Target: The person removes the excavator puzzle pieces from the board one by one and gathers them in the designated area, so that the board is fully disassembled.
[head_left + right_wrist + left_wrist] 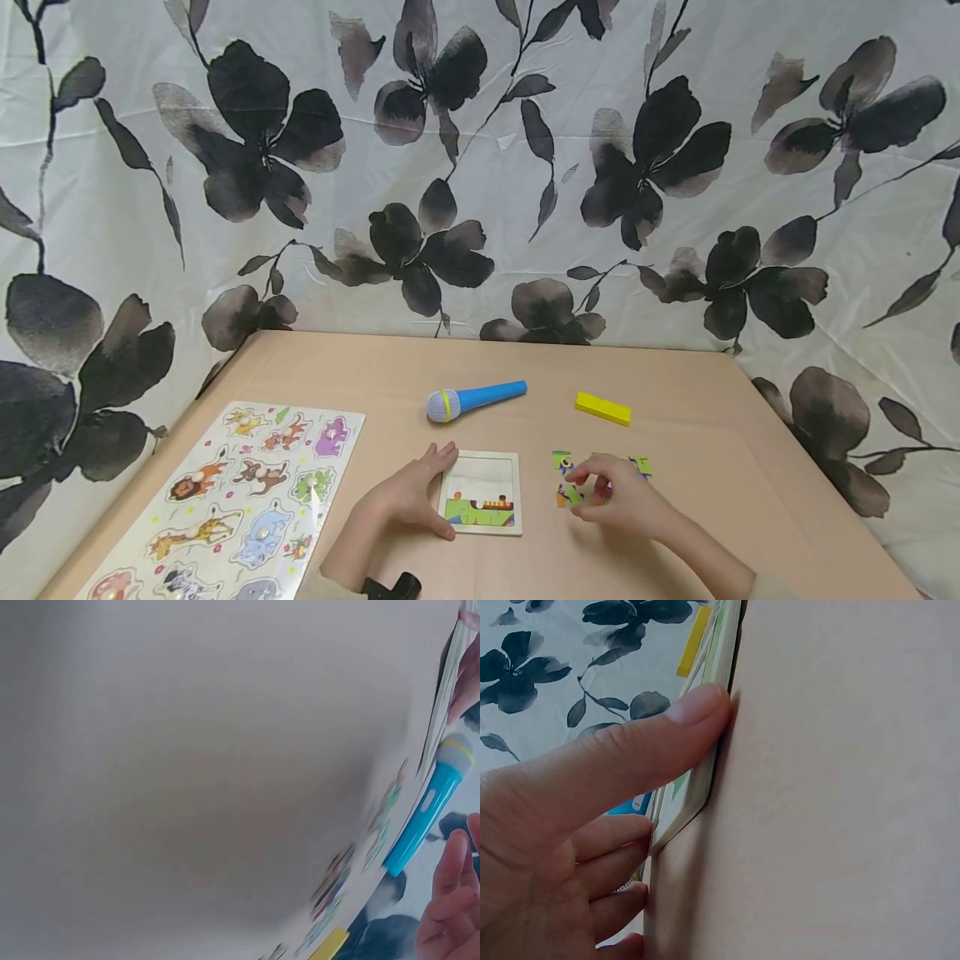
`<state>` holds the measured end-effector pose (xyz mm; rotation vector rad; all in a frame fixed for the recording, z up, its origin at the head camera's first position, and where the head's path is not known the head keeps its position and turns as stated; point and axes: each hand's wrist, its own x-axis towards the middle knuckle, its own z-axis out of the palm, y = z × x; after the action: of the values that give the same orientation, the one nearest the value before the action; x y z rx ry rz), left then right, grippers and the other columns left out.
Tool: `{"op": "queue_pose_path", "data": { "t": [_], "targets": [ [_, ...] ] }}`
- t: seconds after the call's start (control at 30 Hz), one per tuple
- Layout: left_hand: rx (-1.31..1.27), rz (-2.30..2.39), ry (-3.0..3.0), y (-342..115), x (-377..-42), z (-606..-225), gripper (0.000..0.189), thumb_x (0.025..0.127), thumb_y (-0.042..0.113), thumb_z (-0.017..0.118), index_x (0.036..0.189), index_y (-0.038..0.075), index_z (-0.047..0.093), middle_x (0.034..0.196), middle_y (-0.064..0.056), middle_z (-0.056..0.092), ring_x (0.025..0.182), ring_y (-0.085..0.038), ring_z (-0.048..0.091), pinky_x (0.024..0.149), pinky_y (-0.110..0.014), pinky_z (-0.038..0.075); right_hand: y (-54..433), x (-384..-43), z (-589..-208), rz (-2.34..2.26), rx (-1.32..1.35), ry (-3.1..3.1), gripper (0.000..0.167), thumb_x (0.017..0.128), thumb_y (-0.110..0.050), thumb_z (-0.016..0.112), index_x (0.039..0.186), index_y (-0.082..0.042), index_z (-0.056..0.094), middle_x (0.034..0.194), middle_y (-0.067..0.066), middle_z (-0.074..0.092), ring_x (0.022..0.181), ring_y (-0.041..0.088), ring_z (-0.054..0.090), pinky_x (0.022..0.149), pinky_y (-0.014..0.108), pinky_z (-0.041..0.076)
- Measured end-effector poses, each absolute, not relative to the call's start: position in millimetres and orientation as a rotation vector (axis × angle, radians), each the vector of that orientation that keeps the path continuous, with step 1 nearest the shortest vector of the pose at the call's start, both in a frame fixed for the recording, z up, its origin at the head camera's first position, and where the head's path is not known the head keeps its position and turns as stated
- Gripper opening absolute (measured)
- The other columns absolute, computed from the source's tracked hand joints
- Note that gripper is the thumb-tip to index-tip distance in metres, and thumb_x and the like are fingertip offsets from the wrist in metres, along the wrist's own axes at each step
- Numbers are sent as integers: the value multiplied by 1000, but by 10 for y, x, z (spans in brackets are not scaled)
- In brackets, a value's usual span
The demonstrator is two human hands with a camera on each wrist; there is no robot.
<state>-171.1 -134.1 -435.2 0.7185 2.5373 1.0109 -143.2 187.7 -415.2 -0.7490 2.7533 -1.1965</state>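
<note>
White-rimmed rectangular puzzle tray [483, 477] on tan tabletop [690, 392]: left hand [407, 497] braces its left edge, fingers extended. Right hand [628, 498], loosely curled, apparently empty, above multicoloured flat jigsaw pieces [562, 460] (best pinched by edges).

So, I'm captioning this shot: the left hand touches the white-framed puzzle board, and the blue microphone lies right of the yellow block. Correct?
Not quite: the blue microphone lies left of the yellow block, as the head view shows. The left hand does touch the white-framed puzzle board.
</note>
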Motion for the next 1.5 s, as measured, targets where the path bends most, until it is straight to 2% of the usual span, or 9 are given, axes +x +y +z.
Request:
{"op": "queue_pose_path", "data": {
  "t": [0.17,0.5,0.8,1.07,1.5],
  "targets": [
    [718,1009,2538,-1343,-1720,-4350,104,55,26,88,138,-3,34,147,-15,26,136,-38,13,106,-56,17,1740,-1435,-4144,-1164,-729,2748,26,70,-12,77,93,-5,67,90,6,62,60,6,51,53,21,46],
    [692,1006,2541,-1355,-1746,-4353,104,55,26,87,139,-2,33,148,-13,26,136,-37,12,106,-56,16,1431,-1472,-4132,-1133,-697,2693,29,71,-17,77,96,-7,67,89,4,60,63,16,52,53,20,44],
    [694,997,2551,-1386,-1721,-4363,103,55,27,87,139,-2,33,147,-15,25,136,-38,13,105,-58,16,1104,-1498,-4129,-1168,-698,2608,29,71,-14,77,97,-7,68,87,2,60,62,12,50,53,19,43],
    [699,1018,2540,-1383,-1716,-4363,103,56,27,87,139,-3,34,147,-16,26,135,-39,13,104,-60,17,904,-1520,-4160,-1161,-739,2595,28,70,-13,77,96,-6,68,83,1,60,55,6,48,53,18,43],
    [736,1019,2537,-1363,-1714,-4356,103,56,28,87,138,-3,34,147,-17,27,135,-40,14,103,-61,17,629,-1556,-4213,-1160,-763,2495,29,69,-9,77,94,-2,66,78,0,58,52,3,50,52,16,46]
  ]
}}
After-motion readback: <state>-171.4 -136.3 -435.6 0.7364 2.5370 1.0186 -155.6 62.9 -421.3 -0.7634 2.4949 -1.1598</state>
